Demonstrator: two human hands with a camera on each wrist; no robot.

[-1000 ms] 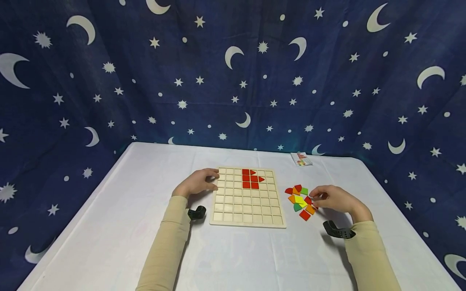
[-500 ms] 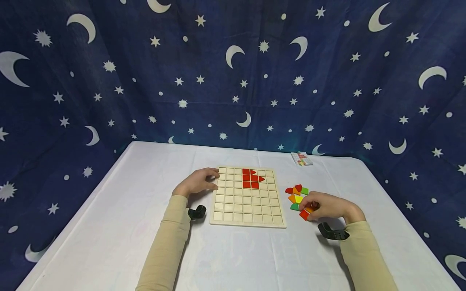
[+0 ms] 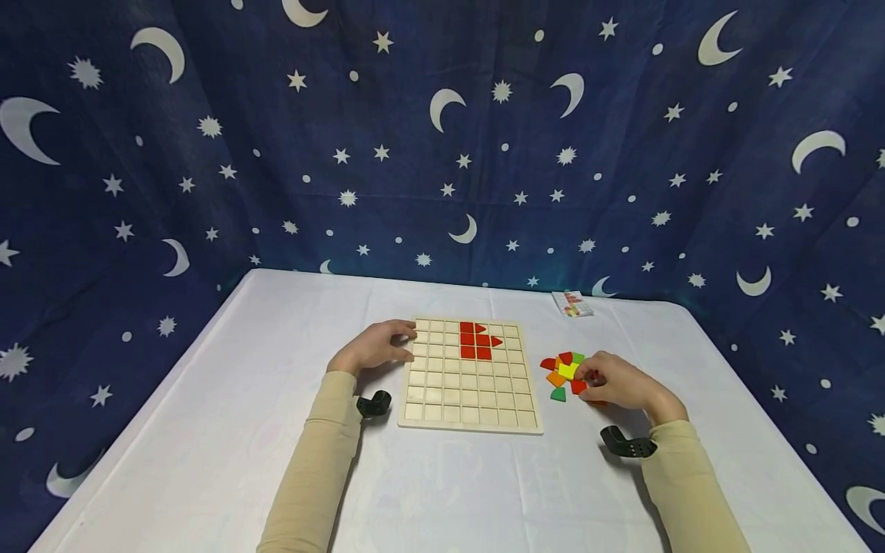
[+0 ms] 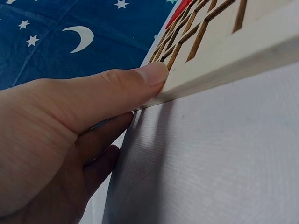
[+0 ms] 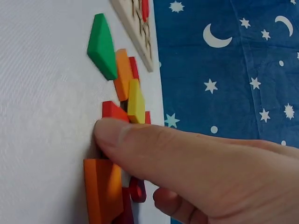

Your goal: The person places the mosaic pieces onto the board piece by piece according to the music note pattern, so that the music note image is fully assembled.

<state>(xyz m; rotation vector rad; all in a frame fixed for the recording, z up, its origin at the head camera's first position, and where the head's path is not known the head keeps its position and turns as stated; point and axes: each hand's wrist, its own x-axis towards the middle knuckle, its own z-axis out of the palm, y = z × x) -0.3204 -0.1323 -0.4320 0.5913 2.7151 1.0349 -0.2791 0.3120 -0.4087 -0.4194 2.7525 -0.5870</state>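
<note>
In the head view, my left hand (image 3: 373, 347) rests against the left edge of a wooden grid board (image 3: 435, 413). Its thumb (image 4: 154, 73) touches the rim in the left wrist view, and the other fingers are partly hidden behind. Red tiles (image 3: 468, 339) fill several squares near the board's far side. On the right, my right hand (image 3: 625, 384) bends over a pile of coloured tiles. Its thumb and a finger pinch a red tile (image 3: 578, 387), partly covered by the thumb (image 5: 112, 133). Close by lie a yellow tile (image 3: 568, 372), an orange tile (image 5: 103, 191) and a green tile (image 3: 558, 394).
A small packet or card with a coloured picture (image 3: 572, 304) lies at the table's back right. The white-covered table (image 3: 442, 491) ends at a dark blue cloth (image 3: 387, 223) with moons and stars. More red and orange tiles sit partly under the right hand.
My right hand has gone into the pile and shifted tiles about. The red tile at the pile's near end is no longer visible there, and the green tile stands apart. My left hand has stayed put.
</note>
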